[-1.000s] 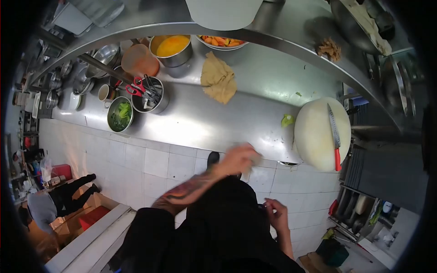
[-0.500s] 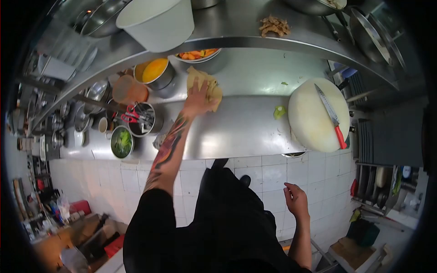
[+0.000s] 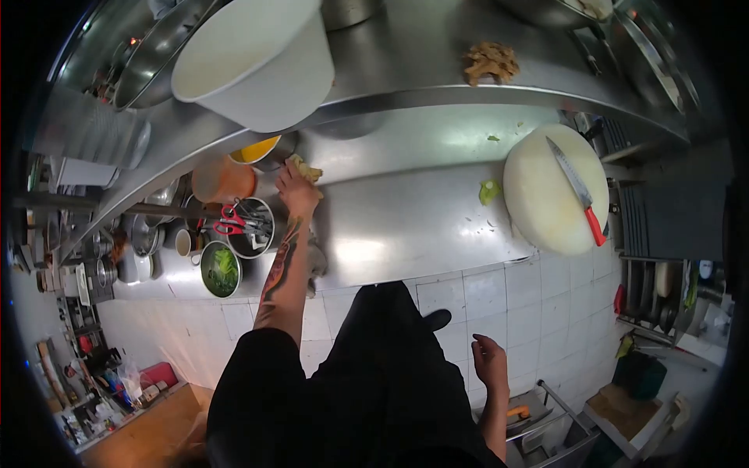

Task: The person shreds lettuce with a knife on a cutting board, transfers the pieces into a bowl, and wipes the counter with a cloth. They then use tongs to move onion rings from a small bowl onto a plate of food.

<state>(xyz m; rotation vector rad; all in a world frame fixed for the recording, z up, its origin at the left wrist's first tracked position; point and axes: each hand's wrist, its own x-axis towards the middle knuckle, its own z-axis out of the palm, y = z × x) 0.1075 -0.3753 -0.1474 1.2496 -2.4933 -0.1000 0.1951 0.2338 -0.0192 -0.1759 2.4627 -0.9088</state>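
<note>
My left hand point(image 3: 296, 191) grips a yellowish cloth point(image 3: 307, 169), bunched against the steel counter point(image 3: 382, 203). It is close to a metal pot of yellow liquid point(image 3: 261, 150) and an orange tub point(image 3: 222, 179). Nearer me are a steel container of utensils point(image 3: 253, 248) with red-handled scissors point(image 3: 230, 221) and a bowl of green leaves point(image 3: 221, 271). A greyish crumpled thing point(image 3: 316, 261) lies partly behind my left forearm. My right hand point(image 3: 489, 360) hangs over the floor, holding nothing, its fingers loosely curled and apart.
A round white cutting board point(image 3: 538, 195) bears a red-handled knife point(image 3: 573, 179). Beside it lies a green leaf scrap point(image 3: 489, 192). The overhead shelf point(image 3: 413, 70) holds a large white tub point(image 3: 257, 70) and a piece of ginger point(image 3: 491, 62). An open drawer point(image 3: 546, 425) stands low beside my right arm.
My left hand has drawn the cloth left and nearer me along the counter. The view has shifted; the bowl of orange pieces is now hidden behind the shelf and tub.
</note>
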